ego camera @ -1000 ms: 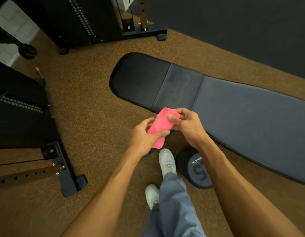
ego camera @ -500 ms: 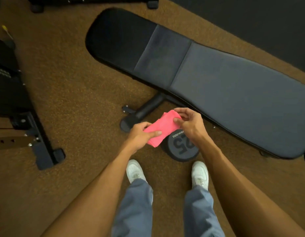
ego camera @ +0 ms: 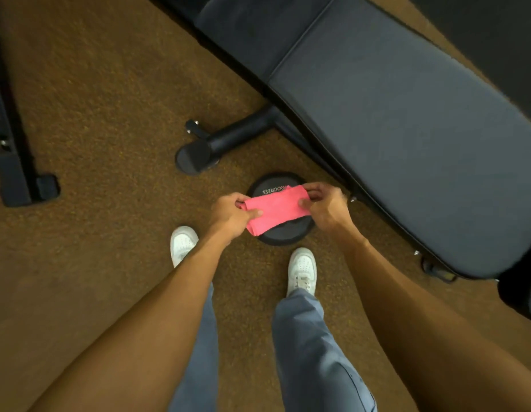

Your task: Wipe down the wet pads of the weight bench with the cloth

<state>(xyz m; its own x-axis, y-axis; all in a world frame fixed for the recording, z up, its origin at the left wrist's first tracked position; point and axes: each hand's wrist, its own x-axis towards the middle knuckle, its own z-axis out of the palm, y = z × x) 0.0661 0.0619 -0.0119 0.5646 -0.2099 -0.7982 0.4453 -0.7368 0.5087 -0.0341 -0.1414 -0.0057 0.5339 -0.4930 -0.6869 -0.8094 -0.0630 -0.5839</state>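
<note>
A folded pink cloth (ego camera: 274,210) is stretched between both hands in front of me. My left hand (ego camera: 230,214) pinches its left end, thumb on top. Its right end is pinched by my right hand (ego camera: 325,208). The weight bench runs diagonally across the upper right, with a long grey back pad (ego camera: 407,126) and a darker seat pad (ego camera: 252,28) cut off at the top edge. Both hands are short of the pads, just off the bench's near edge.
A round black dumbbell head (ego camera: 283,230) lies on the brown floor under the cloth. The bench's black foot bar (ego camera: 222,144) sticks out toward me. My two white shoes (ego camera: 301,270) stand near it. A black rack base (ego camera: 17,173) sits at far left.
The view has tilted down and moved closer to the bench, so the seat pad is now cut off. My hands have pulled the cloth out wider between them.
</note>
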